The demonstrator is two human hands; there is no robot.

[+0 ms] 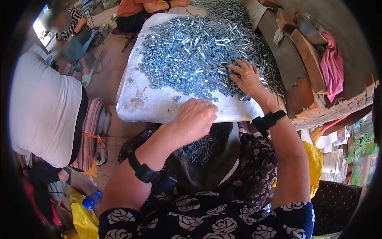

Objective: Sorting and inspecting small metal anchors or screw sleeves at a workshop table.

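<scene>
A large heap of small shiny metal pieces (pixel 195 47) covers most of a table with a white cloth (pixel 133 105). Long thin tube-like pieces lie mostly to the back and right; short nut-like ones gather at the front left. My right hand (pixel 247 77) rests at the heap's right side, its fingers apart among the pieces. Over the table's near edge, my left hand (pixel 195 119) is closed with fingers curled; whatever it holds is hidden. Below it, a dark open holder (pixel 217 169) on my lap contains several long metal pieces (pixel 199 150).
At right, a brick ledge (pixel 318 113) carries a metal bowl (pixel 310 30) and a pink cloth (pixel 332 65). Someone in white (pixel 47 107) sits close on the left, beside striped cushions (pixel 93 133). Another person (pixel 135 10) sits at the table's far side. A blue bottle (pixel 92 200) lies lower left.
</scene>
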